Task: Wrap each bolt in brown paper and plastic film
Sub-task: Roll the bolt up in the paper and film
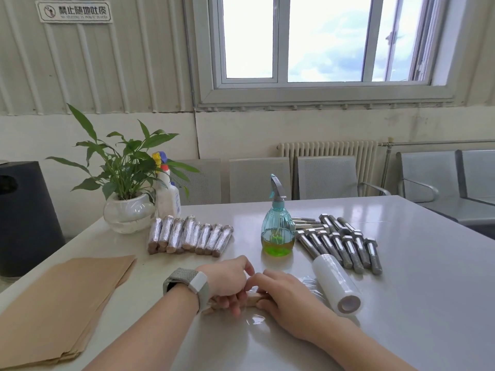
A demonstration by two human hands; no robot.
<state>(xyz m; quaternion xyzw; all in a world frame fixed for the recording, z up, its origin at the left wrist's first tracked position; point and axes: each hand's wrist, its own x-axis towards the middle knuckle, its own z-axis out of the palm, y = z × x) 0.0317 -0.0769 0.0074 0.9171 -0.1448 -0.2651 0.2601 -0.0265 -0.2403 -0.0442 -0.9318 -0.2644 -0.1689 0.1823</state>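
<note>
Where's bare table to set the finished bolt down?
Free: the strip between the wrapped bolts and the spray bottle; the far-right table beyond the bare bolts. Crowded: around both hands, film roll, brown paper stack.

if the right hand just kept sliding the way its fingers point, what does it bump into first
Its fingers point left along the paper-wrapped bolt, so the right hand would almost at once meet the left hand, which grips the same bolt. They look nearly touching already, though depth is unclear.
</note>
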